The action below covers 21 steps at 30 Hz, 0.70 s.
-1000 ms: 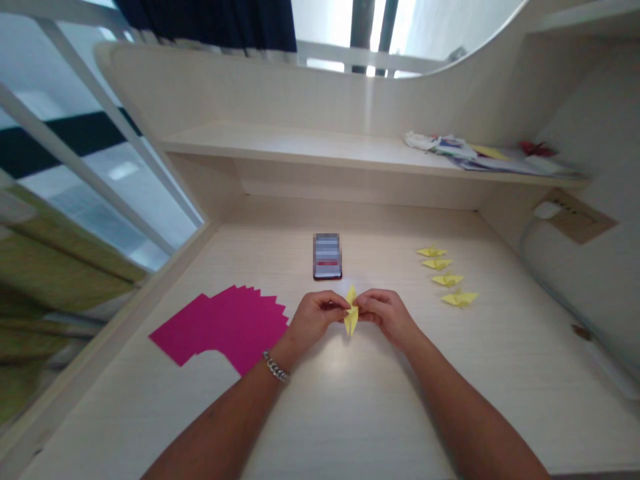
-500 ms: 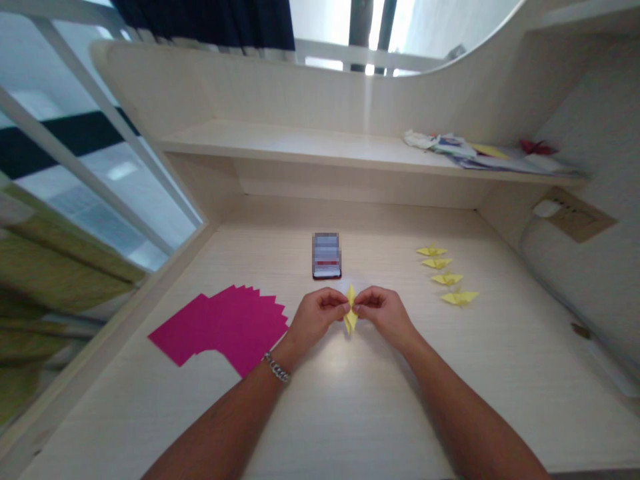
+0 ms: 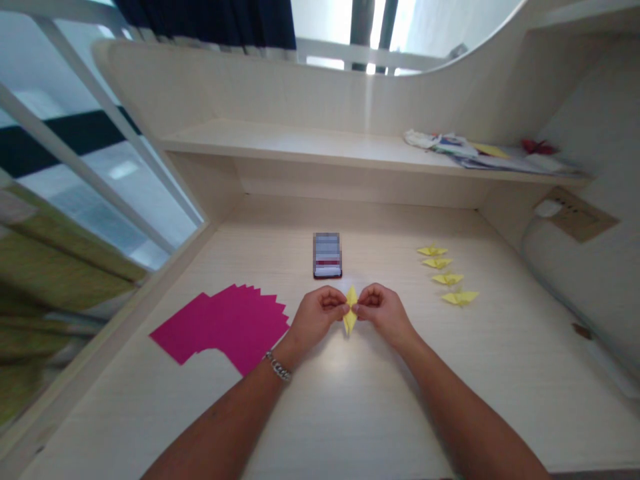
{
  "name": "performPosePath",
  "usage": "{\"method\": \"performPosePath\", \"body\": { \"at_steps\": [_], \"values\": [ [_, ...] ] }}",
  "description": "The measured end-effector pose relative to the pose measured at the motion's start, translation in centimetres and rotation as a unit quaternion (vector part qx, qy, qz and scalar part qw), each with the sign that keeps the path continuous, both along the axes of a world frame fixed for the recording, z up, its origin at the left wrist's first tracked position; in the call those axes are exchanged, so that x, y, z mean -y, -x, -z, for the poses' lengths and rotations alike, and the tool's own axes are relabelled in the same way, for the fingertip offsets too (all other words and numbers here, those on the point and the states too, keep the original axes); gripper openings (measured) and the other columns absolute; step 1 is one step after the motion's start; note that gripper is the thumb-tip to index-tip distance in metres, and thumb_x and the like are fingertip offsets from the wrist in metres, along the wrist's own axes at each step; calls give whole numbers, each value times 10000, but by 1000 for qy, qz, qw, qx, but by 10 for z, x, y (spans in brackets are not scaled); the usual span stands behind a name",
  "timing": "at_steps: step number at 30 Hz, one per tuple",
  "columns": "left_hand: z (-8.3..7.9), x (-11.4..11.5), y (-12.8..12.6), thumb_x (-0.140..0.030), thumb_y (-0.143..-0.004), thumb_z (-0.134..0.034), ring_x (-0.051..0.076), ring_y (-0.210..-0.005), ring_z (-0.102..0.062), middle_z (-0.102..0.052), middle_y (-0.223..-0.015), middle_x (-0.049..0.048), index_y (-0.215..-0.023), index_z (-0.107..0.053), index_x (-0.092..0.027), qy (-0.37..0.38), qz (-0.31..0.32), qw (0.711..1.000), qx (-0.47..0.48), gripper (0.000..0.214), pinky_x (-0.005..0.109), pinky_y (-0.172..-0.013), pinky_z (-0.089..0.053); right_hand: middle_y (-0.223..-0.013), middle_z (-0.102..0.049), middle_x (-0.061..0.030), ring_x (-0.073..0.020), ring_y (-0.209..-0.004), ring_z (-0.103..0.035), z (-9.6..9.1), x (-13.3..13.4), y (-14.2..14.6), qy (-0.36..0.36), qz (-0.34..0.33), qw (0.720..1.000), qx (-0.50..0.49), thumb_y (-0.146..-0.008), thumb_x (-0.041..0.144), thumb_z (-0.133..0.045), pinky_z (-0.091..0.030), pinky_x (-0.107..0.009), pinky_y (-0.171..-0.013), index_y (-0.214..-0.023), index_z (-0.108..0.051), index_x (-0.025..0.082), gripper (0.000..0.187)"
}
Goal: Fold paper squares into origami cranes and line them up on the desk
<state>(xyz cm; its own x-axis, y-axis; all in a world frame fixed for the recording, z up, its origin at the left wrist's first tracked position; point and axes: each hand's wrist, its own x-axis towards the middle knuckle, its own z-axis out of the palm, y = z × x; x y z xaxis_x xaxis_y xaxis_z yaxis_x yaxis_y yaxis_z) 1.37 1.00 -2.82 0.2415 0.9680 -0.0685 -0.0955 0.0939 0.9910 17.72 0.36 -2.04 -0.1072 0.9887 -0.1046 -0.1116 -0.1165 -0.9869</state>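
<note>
Between my two hands is a small piece of folded yellow origami paper (image 3: 351, 323), a narrow diamond shape with pointed ends. My left hand (image 3: 320, 312) pinches its left side between thumb and fingers; a chain bracelet is on that wrist. My right hand (image 3: 385, 310) pinches the right side the same way. The thumbs nearly meet at its middle, and my fingertips hide part of the folds. To the right, several finished yellow paper cranes (image 3: 448, 279) stand in a row on the desk.
Fanned magenta paper squares (image 3: 240, 323) lie left of my left forearm. A phone (image 3: 327, 255) lies just beyond my hands. At the back, a shelf (image 3: 280, 142) carries papers (image 3: 465, 148) on its right. A cable (image 3: 540, 280) runs down the right wall from a socket.
Both hands keep their pinch in nearly the same place. The lower end of the yellow paper, split into two points before, now looks closer together.
</note>
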Motion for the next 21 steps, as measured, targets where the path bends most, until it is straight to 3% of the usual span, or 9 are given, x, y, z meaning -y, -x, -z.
{"method": "performPosePath", "body": {
  "at_steps": [14, 18, 21],
  "values": [
    [-7, 3, -3, -164, -653, -707, 116, -636, -610, -626, -698, -5, -770, -554, -157, -51, -46, 998, 7, 193, 223, -601, -475, -602, -593, 42, -116, -534, -548, -1, 1, 10, -12, 65, 997, -32, -499, 256, -799, -449, -254, -560, -706, -458, 209, 402],
    [-9, 4, -3, -173, -650, -713, 116, -633, -605, -615, -700, -12, -771, -539, -162, -61, -69, 996, 7, 212, 221, -596, -475, -599, -608, 32, -135, -541, -572, -4, 2, 12, 17, 39, 998, -52, -519, 337, -798, -476, -287, -586, -793, -499, 207, 425],
    [-10, 5, -4, -168, -646, -719, 116, -631, -607, -620, -695, -14, -777, -532, -163, -62, -75, 995, 11, 229, 219, -595, -475, -589, -591, 35, -120, -530, -554, -4, 1, 12, 4, 31, 998, -47, -504, 333, -810, -461, -268, -573, -755, -519, 198, 407]
  ]
}}
